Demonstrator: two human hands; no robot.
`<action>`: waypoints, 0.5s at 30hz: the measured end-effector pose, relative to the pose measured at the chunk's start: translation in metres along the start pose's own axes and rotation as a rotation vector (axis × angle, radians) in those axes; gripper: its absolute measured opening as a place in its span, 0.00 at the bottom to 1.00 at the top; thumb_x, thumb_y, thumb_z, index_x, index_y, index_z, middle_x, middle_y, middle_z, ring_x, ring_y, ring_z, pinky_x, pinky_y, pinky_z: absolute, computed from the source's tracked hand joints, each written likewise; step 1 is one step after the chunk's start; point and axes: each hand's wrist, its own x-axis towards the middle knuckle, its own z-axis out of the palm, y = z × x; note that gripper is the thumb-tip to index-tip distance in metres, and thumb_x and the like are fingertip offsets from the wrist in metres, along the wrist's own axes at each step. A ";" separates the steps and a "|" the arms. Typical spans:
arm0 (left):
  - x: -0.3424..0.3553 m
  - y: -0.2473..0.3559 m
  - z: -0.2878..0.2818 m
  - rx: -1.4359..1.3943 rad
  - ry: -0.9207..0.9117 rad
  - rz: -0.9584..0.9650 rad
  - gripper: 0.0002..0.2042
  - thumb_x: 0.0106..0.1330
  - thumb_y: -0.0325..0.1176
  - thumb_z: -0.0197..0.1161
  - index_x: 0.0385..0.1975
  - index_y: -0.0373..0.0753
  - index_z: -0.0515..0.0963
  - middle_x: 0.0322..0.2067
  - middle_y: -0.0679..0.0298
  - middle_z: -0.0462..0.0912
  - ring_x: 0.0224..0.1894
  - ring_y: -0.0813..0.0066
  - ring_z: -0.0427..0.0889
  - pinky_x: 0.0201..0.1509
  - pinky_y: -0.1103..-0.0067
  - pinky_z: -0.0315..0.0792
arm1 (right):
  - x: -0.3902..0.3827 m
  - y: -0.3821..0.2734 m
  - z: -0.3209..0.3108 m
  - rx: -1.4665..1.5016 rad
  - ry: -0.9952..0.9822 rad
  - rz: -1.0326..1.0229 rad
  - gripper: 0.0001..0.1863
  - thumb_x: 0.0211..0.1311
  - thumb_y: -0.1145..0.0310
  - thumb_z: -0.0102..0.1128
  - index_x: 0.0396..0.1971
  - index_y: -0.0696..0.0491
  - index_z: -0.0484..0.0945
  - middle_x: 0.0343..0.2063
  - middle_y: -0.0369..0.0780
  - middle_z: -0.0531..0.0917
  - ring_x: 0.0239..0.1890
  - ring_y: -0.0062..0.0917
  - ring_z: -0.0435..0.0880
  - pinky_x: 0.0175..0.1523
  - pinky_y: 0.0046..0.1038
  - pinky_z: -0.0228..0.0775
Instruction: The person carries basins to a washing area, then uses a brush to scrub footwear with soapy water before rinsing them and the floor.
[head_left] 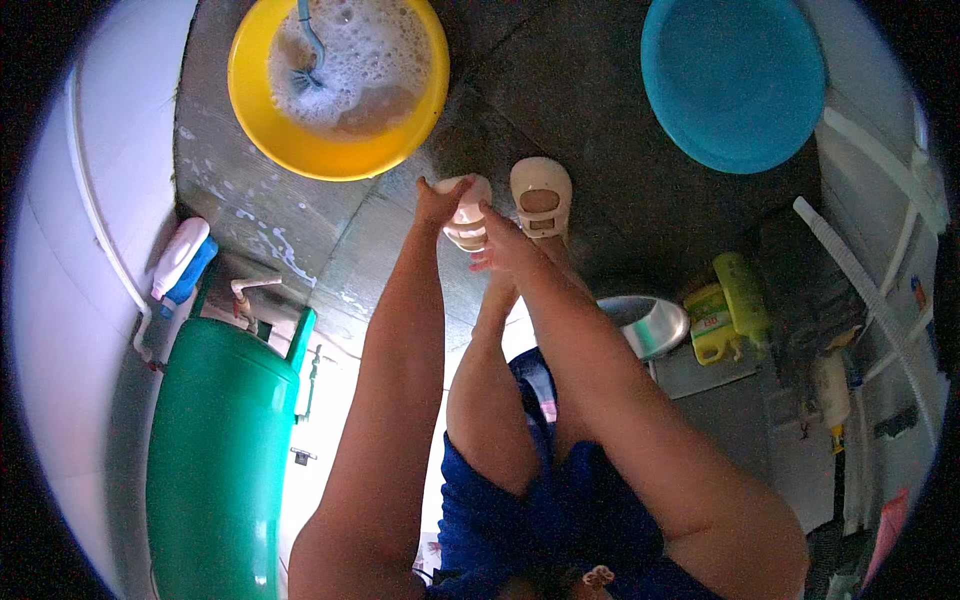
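A cream clog with cut-out openings [466, 212] is at the end of my left leg, largely covered by my hands. My left hand [440, 203] grips its toe end from the left, thumb and fingers curled over the edge. From the right side my right hand [498, 243] holds the same clog, its fingertips partly hidden beneath it. The matching clog [541, 190] is on my right foot, flat on the dark floor just to the right.
Ahead on the left stands a yellow basin [258, 125] of foamy water with a blue-handled brush [314, 50]. A blue basin [735, 85] is ahead right. Beside me are a green drum [220, 450], a metal bowl [655, 325], yellow-green bottles [712, 320] and a hose [850, 260].
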 end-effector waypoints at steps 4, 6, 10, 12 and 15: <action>0.013 -0.005 0.024 -0.120 0.031 -0.251 0.42 0.47 0.52 0.63 0.51 0.26 0.50 0.43 0.46 0.70 0.45 0.58 0.70 0.48 0.71 0.65 | -0.050 -0.038 -0.008 -0.147 0.249 -0.290 0.34 0.50 0.44 0.49 0.53 0.47 0.56 0.51 0.43 0.59 0.52 0.38 0.61 0.49 0.44 0.59; 0.011 0.002 0.038 -0.061 0.019 -0.071 0.52 0.39 0.56 0.65 0.52 0.21 0.45 0.46 0.39 0.65 0.51 0.52 0.66 0.51 0.72 0.62 | -0.061 -0.059 -0.033 -0.171 0.339 -0.359 0.30 0.49 0.45 0.51 0.50 0.45 0.60 0.47 0.40 0.64 0.47 0.32 0.66 0.42 0.40 0.63; 0.026 -0.015 0.041 0.108 0.078 -0.055 0.46 0.45 0.57 0.60 0.51 0.22 0.50 0.44 0.39 0.68 0.49 0.49 0.67 0.50 0.71 0.63 | -0.076 -0.075 -0.048 -0.176 0.393 -0.464 0.22 0.52 0.54 0.52 0.45 0.48 0.64 0.37 0.37 0.71 0.36 0.27 0.74 0.41 0.33 0.65; 0.031 -0.026 0.046 0.108 0.076 -0.048 0.45 0.45 0.58 0.59 0.50 0.22 0.51 0.43 0.39 0.68 0.49 0.49 0.67 0.50 0.70 0.62 | -0.079 -0.074 -0.057 -0.177 0.411 -0.464 0.19 0.53 0.55 0.51 0.42 0.48 0.65 0.34 0.37 0.72 0.35 0.25 0.75 0.38 0.29 0.66; 0.054 -0.043 0.021 0.252 0.058 0.047 0.43 0.45 0.58 0.59 0.50 0.25 0.53 0.43 0.39 0.68 0.49 0.49 0.67 0.50 0.70 0.63 | -0.069 -0.068 -0.064 -0.262 0.453 -0.575 0.18 0.54 0.56 0.51 0.41 0.49 0.66 0.32 0.37 0.74 0.34 0.23 0.75 0.38 0.26 0.65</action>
